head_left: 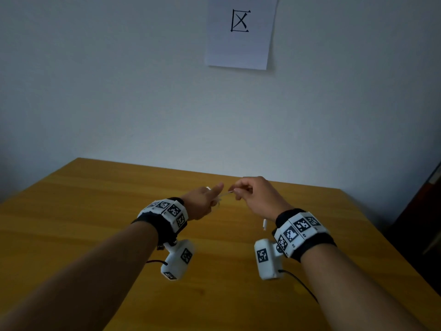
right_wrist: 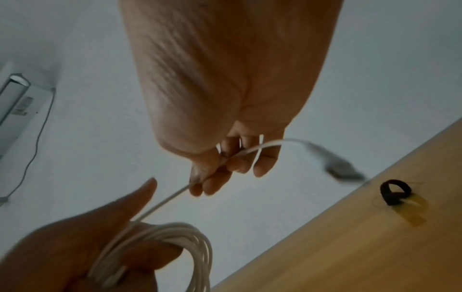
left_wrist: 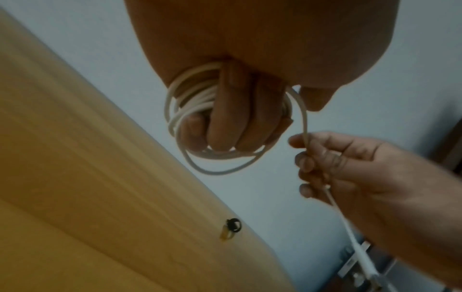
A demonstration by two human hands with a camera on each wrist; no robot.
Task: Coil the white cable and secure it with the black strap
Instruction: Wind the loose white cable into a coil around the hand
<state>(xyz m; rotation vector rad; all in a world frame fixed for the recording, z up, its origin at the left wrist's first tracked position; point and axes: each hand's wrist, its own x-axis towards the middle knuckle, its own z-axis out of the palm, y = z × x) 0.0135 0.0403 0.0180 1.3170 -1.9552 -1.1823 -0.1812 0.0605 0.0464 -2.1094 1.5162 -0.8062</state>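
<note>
White round cable (left_wrist: 212,118) sits in several loops around the curled fingers (left_wrist: 225,122) of the left hand (head_left: 202,201), whose grip clenches the bundle. The right hand (head_left: 255,194) pinches the free tail just beside the coil, its connector (right_wrist: 340,168) dangling. To finish well, the last turn should probably be laid the same size, tail kept taut. The small black looped strap (right_wrist: 395,191) lies on the yellow wooden desk (head_left: 95,211), below the coil. Behind the coil, a pale wall carries a paper sheet (head_left: 241,32).
</note>
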